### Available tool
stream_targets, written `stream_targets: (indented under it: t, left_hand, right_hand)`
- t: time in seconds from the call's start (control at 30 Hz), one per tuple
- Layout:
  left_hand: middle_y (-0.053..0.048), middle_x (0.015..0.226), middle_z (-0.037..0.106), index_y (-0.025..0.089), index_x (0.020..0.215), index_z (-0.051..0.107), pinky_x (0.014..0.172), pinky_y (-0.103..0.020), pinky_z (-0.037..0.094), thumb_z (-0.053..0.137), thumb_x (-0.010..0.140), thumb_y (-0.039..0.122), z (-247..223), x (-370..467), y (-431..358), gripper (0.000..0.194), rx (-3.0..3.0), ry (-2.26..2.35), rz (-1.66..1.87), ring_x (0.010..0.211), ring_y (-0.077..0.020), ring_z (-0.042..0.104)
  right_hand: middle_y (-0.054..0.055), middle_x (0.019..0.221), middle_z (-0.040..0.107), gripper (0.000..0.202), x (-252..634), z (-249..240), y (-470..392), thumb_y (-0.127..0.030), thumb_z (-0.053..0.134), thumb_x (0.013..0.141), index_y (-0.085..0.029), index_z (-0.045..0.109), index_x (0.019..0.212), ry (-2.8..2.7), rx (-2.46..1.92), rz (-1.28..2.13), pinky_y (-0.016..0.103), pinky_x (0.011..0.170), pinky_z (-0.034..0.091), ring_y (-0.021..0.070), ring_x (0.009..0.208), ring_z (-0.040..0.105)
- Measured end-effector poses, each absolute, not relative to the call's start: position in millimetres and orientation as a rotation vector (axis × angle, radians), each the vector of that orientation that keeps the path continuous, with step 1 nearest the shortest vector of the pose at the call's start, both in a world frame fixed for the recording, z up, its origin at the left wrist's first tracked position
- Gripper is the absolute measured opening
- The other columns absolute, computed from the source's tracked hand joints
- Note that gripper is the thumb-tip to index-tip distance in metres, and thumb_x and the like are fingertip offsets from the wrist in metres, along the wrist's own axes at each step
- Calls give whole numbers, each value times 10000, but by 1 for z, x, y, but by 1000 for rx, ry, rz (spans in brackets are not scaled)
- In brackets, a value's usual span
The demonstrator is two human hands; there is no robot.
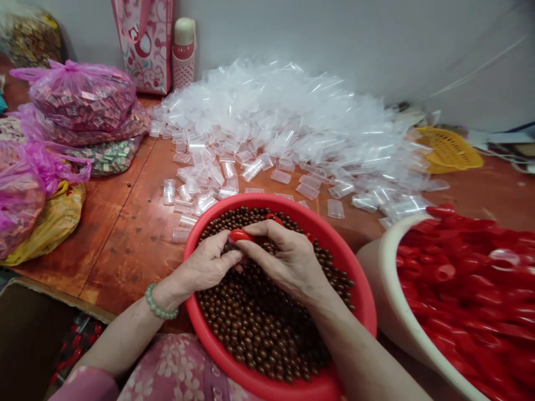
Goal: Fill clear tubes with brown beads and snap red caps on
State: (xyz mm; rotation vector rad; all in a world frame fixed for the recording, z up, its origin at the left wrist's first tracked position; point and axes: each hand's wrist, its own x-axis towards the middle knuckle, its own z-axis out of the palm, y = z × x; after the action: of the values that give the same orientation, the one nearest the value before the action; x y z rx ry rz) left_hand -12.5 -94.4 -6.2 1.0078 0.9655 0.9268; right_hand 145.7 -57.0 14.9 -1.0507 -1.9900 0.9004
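Observation:
My left hand (212,260) and my right hand (288,253) meet over a red basin (368,312) full of small round brown balls (251,328). Between thumb and forefinger, my right hand pinches a glossy red plastic piece (240,236). The left fingers are closed around what looks like a clear plastic tube, dark inside and mostly hidden, right against the red piece. Another red piece (275,219) lies on the balls behind my right fingers. A green bead bracelet (161,303) circles my left wrist.
Clear plastic tubes (292,122) are heaped behind the basin. A cream tub (384,267) of red plastic pieces (472,295) stands at right. Pink bags (83,106) of small packets sit at left, near a bottle (184,55) and tote bag (146,50). A yellow perforated scoop (449,149) lies at far right.

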Motion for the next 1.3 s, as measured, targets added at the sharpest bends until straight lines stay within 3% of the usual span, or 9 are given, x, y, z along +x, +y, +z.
stream_targets:
  t: [0.23,0.43,0.57,0.63,0.73,0.8,1.03,1.17,1.3]
  left_hand:
    - [-9,802,542,140,971,541,707,-273,440,543,858,282,-10,-14,-93,182,1026,945,934,702,-114,521]
    - [-1,798,548,135,966,549,710,-269,441,567,843,281,-8,-14,-94,193,975,955,924,696,-109,528]
    - [-1,815,551,134,953,566,697,-258,434,618,823,317,-5,-15,-95,231,893,923,954,700,-105,518]
    - [0,810,558,134,954,578,691,-247,431,650,808,345,-4,-16,-96,266,839,913,977,709,-104,520]
    - [1,788,573,137,931,573,648,-231,438,700,768,402,-5,-17,-95,335,741,874,993,673,-97,544]
    - [-2,771,583,134,900,562,618,-225,450,728,737,435,-6,-17,-93,381,681,846,983,639,-96,566]
    - [-8,733,602,119,871,581,624,-220,476,780,688,437,-9,-16,-91,418,611,779,1005,621,-96,583]
    - [-6,744,599,119,863,589,650,-225,478,782,689,436,-8,-16,-92,409,630,771,996,644,-96,575]
    - [-6,773,591,131,904,581,666,-228,463,718,763,418,-5,-16,-95,347,695,813,1010,680,-100,565]
  right_hand:
    - [-14,740,696,143,135,3,-62,-332,751,767,-229,659,804,-1543,-1047,1202,267,557,557,143,621,650]
    - [-5,786,713,67,136,-5,-65,-259,709,814,-217,680,857,-1670,-1027,1094,247,587,556,129,648,659]
    - [12,824,692,60,135,-12,-69,-244,641,871,-224,649,928,-1786,-997,823,278,634,553,143,693,655]
    - [41,876,680,200,135,-13,-67,-311,678,846,-219,610,1010,-1929,-906,637,329,691,558,181,762,654]
    - [114,974,654,593,137,-13,-63,-506,757,727,-180,520,1162,-2157,-798,417,418,738,558,264,865,638]
    - [148,1001,638,701,138,-14,-61,-550,743,718,-148,466,1222,-2259,-787,313,451,744,554,294,889,627]
    - [177,1031,618,608,134,-15,-62,-338,663,788,-108,392,1280,-2311,-782,53,470,760,551,306,905,606]
    - [168,950,616,575,133,-12,-59,-337,645,782,-99,404,1246,-2334,-714,-13,461,707,551,298,839,587]
    - [178,1001,614,569,136,-5,-57,-359,661,804,-108,403,1245,-2399,-722,168,444,738,551,292,887,598]
